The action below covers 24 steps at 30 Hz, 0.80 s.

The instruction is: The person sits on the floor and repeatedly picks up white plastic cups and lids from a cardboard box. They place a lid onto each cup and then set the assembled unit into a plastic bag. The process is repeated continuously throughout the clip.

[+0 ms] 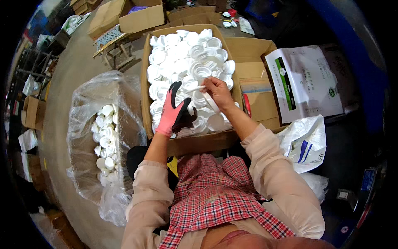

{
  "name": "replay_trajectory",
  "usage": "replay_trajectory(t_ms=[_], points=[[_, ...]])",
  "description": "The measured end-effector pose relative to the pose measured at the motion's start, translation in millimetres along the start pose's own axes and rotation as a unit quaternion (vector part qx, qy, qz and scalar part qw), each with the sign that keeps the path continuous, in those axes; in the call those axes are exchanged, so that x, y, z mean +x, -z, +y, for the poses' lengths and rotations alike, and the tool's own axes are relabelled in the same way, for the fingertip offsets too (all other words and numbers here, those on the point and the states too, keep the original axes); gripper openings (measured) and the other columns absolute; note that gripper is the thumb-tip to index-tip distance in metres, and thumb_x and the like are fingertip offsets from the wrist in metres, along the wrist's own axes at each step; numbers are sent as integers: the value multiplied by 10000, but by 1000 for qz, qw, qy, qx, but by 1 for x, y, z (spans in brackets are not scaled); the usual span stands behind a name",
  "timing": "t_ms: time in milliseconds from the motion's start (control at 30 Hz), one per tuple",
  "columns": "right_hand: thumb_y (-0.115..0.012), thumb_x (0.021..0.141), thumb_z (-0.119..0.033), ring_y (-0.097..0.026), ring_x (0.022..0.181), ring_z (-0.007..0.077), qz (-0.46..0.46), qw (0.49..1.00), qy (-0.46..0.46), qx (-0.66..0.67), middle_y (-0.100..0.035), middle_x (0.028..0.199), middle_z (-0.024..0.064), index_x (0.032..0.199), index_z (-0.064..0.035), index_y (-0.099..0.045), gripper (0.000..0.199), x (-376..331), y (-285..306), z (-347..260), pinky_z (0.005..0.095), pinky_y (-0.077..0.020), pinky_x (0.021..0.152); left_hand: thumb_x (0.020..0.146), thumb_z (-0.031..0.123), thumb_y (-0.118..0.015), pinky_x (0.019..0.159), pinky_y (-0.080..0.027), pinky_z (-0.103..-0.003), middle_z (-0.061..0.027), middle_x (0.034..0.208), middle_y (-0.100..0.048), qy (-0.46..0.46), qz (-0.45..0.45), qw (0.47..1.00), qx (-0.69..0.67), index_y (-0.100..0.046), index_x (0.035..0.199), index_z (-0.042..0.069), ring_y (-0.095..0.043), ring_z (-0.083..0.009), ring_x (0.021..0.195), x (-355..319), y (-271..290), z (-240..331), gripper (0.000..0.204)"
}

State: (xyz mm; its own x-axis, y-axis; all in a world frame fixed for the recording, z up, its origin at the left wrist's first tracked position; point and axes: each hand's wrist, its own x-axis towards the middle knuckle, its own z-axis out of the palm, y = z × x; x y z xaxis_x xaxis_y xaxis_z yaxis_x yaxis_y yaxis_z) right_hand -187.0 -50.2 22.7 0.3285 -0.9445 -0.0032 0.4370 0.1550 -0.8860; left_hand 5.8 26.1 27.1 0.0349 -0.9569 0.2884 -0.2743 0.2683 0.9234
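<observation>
Gloved left hand [175, 111] and bare right hand [218, 92] hold round white plastic lids [209, 101].

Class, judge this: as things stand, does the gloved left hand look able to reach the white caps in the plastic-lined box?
Probably yes. The left hand is over the cardboard box, and the plastic-lined box with its white caps sits open-topped beside it, nothing between.

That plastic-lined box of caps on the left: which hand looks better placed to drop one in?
Probably the left hand: gloved, it grips a white cap and is on the lined box's side. The bare right hand holds a cap ring farther away.
</observation>
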Motion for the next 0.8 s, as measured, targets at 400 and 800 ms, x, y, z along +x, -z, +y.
replay_trajectory(t_ms=[400,800], points=[[-578,954,-172,-558,601,114,7,981,-8,193,-579,749,17,893,-44,-623,149,-53,-9,-29,333,-549,712,879,125,-611,884,-452,-256,-104,1168,-607,27,-123,978,-169,-501,1315,2,-586,-130,1001,-33,-30,33,466],[-671,863,-200,-574,1013,322,273,643,61,-713,-622,1065,166,1074,-21,-664,277,-290,171,-199,403,-454,896,823,196,-668,927,-467,-498,-149,1197,-562,3,76,967,-244,-443,1264,32,-547,-274,1083,-5,49,-1,521]])
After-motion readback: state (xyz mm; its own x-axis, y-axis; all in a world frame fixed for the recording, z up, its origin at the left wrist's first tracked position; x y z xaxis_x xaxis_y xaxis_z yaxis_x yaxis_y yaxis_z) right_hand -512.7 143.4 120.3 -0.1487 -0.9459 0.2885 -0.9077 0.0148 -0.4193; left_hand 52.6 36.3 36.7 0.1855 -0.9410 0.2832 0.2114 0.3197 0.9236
